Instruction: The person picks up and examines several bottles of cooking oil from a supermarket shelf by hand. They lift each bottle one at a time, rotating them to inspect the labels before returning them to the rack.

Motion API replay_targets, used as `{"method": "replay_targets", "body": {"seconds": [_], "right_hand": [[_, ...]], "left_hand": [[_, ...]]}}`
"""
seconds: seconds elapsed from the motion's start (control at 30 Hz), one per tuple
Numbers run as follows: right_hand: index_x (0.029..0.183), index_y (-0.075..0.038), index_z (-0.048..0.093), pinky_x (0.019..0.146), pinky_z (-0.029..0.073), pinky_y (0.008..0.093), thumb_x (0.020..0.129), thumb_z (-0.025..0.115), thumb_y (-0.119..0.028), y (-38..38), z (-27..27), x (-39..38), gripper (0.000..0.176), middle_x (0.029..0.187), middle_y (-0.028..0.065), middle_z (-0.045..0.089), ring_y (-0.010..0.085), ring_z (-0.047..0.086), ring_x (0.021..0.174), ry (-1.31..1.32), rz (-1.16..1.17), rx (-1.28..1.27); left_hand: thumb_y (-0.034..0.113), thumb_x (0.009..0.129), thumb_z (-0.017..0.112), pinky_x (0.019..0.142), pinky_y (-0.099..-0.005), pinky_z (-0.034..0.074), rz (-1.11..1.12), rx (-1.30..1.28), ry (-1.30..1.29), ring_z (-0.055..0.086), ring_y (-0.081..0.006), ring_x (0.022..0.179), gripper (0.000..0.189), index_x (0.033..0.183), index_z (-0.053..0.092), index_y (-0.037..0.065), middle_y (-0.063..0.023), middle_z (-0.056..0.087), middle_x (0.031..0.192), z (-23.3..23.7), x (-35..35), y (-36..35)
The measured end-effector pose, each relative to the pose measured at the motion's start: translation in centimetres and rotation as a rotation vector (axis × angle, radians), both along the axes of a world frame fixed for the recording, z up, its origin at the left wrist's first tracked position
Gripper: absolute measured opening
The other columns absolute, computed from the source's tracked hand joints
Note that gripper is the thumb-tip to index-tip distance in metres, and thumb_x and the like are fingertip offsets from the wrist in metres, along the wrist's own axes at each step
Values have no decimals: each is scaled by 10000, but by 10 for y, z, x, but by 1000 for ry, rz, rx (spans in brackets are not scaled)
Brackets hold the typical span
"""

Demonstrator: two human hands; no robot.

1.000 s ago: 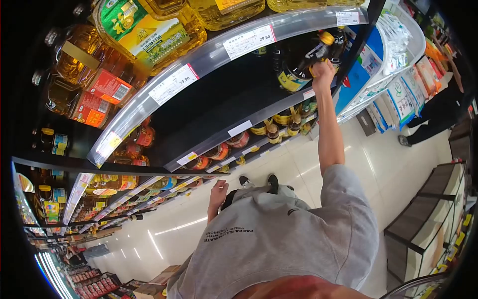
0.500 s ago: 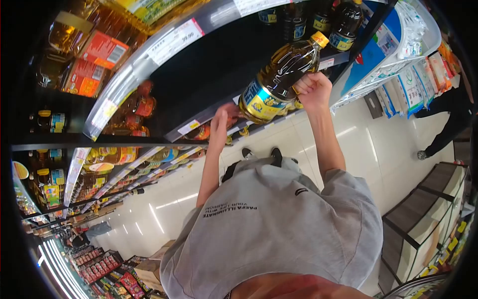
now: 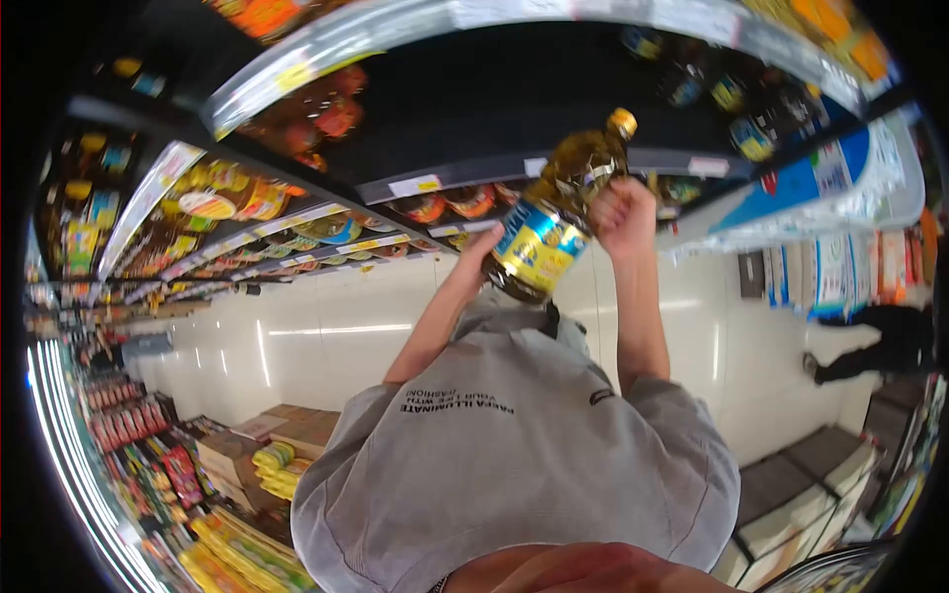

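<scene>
I hold a large bottle of golden cooking oil [image 3: 557, 211] with a blue and yellow label and a yellow cap, tilted in front of the shelves. My right hand [image 3: 623, 211] grips it near the neck and handle. My left hand [image 3: 482, 247] touches the lower part of the bottle from the left, partly hidden behind it. My grey sweatshirt fills the lower middle of the view.
Black store shelves [image 3: 465, 178] with price tags carry more oil bottles and jars. A white tiled aisle floor [image 3: 326, 326] runs below. Cardboard boxes [image 3: 282, 430] and packaged goods lie at lower left. Another person in dark clothes [image 3: 875, 341] stands at right.
My right hand pulled the oil bottle off the shelf and brought it toward me. My left hand rose to meet the bottle's base. The view swung left and down.
</scene>
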State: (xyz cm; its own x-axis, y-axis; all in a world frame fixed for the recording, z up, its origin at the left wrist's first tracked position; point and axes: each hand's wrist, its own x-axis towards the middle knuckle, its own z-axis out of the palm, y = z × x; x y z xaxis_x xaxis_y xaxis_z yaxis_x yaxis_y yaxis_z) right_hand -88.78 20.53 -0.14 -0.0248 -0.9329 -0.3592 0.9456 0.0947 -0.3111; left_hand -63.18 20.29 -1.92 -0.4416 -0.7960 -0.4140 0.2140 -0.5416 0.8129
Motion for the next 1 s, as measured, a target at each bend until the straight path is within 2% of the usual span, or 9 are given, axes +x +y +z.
{"method": "replay_targets", "body": {"seconds": [0.17, 0.27, 0.43, 0.53, 0.6, 0.67, 0.8, 0.87, 1.0], "right_hand": [[622, -178, 353, 359, 184, 229, 819, 567, -99, 2, 26, 50, 301, 525, -70, 270, 67, 241, 415, 113, -15, 140], [602, -188, 333, 375, 190, 238, 827, 561, -145, 7, 34, 79, 323, 516, -71, 236, 76, 214, 419, 181, -2, 171], [625, -177, 367, 390, 185, 238, 783, 553, -146, 8, 67, 141, 245, 510, -79, 226, 69, 213, 415, 314, 53, 47], [713, -132, 442, 390, 207, 227, 725, 532, -100, 17, 107, 202, 96, 543, -81, 294, 48, 231, 422, 398, 84, -100], [842, -54, 525, 408, 257, 210, 682, 527, -70, 18, 129, 251, 161, 605, -58, 407, 41, 302, 450, 550, 111, -288], [1087, 82, 558, 541, 432, 209, 625, 503, -19, 8, 135, 288, 476, 893, 99, 651, 124, 582, 665, 528, 231, -517], [1191, 107, 513, 740, 527, 280, 633, 495, 10, -18, 178, 368, 567, 1113, 187, 626, 240, 646, 916, 684, 259, -743], [1202, 90, 522, 673, 516, 256, 658, 496, 16, -32, 224, 410, 550, 1094, 164, 642, 210, 647, 842, 592, 211, -801], [932, -14, 623, 433, 315, 210, 778, 534, -75, -62, 298, 482, 188, 658, -22, 505, 83, 427, 506, 516, 56, -622]], "left_hand": [[415, 964, 566, 961, -289, 435, 19, -103, -72, 572, -140, 1076, 531, 1244, 597, -35, -78, 644, 1175, -1, 42, 20], [368, 982, 555, 1031, -308, 401, -46, -209, -13, 528, -179, 1194, 615, 1399, 443, -70, -125, 577, 1309, -12, 75, 23], [577, 977, 447, 1137, -362, 280, -144, -392, 283, 363, -243, 1384, 847, 1481, 267, -79, -169, 406, 1485, -18, 132, 28], [605, 943, 489, 1171, -373, 195, -108, -611, 188, 255, -273, 1441, 942, 1511, 162, -71, -202, 260, 1555, 2, 185, 32], [613, 912, 531, 1174, -377, 185, -104, -743, 83, 233, -285, 1450, 991, 1513, 140, -70, -219, 233, 1560, 26, 221, 28], [621, 881, 574, 1177, -381, 175, -102, -862, -21, 212, -297, 1459, 1043, 1514, 118, -70, -235, 206, 1564, 45, 258, 28], [407, 785, 775, 1177, -400, 173, 89, -1094, -365, 193, -361, 1462, 1122, 1514, 68, -70, -266, 184, 1558, 78, 325, 29], [288, 766, 804, 1174, -422, 175, 349, -1253, -529, 206, -387, 1451, 1110, 1516, 66, -62, -268, 193, 1553, 91, 350, 25], [170, 818, 738, 1167, -458, 199, 832, -1366, -452, 243, -399, 1432, 930, 1501, 150, -59, -269, 176, 1560, 126, 389, 10]]}}
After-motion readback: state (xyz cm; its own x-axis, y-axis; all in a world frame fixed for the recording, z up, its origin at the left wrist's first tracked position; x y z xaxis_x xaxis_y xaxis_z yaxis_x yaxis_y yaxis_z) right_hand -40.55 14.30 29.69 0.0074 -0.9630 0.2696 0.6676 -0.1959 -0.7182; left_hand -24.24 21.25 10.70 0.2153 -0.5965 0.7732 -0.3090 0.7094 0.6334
